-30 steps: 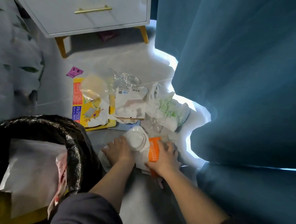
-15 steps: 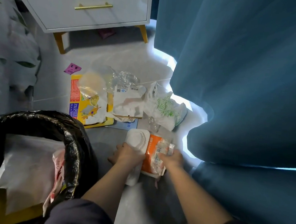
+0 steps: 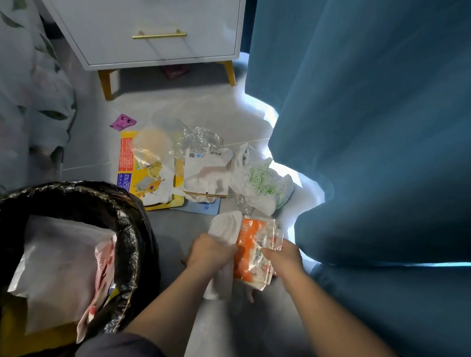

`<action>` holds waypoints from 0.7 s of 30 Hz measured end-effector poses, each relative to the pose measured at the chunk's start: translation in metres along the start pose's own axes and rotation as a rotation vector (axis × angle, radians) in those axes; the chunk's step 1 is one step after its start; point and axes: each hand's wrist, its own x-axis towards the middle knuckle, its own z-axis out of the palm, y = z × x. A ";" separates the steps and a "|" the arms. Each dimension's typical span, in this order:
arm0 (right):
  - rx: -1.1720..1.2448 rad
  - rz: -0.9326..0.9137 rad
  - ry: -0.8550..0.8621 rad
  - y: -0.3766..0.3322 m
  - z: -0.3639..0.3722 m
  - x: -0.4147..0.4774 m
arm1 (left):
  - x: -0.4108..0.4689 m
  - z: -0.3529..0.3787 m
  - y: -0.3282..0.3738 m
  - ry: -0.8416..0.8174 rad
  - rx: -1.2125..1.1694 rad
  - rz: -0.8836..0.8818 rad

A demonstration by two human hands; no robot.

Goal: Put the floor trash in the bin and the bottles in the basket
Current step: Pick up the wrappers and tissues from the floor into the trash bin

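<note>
My left hand [image 3: 209, 253] grips a white wipes packet [image 3: 225, 229] and my right hand [image 3: 284, 255] grips an orange and white wrapper [image 3: 254, 252]; both are lifted just above the grey floor. A bin lined with a black bag [image 3: 130, 226] stands at the lower left, with white paper and a red-printed bag inside. Further out on the floor lie a yellow box [image 3: 126, 168], a white torn package [image 3: 207, 170], a white bag with green print [image 3: 259, 184], clear plastic film [image 3: 201, 137] and a small purple wrapper [image 3: 122, 121]. No bottle or basket shows.
A white drawer unit [image 3: 145, 21] on yellow legs stands at the back, with a pink scrap [image 3: 176, 71] under it. A blue curtain [image 3: 385, 133] hangs along the right side. Leaf-patterned bedding [image 3: 17, 93] fills the left edge.
Both hands have closed on the white packet and the orange wrapper and lifted them off the floor, drawing them toward me. The view has tilted up slightly.
</note>
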 end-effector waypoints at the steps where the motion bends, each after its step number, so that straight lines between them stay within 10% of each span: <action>1: -0.019 -0.019 0.006 -0.003 -0.005 -0.004 | -0.006 -0.002 0.003 -0.011 -0.031 0.017; 21: 0.120 -0.224 -0.037 -0.044 -0.024 -0.088 | -0.075 -0.057 -0.005 -0.001 -0.300 0.206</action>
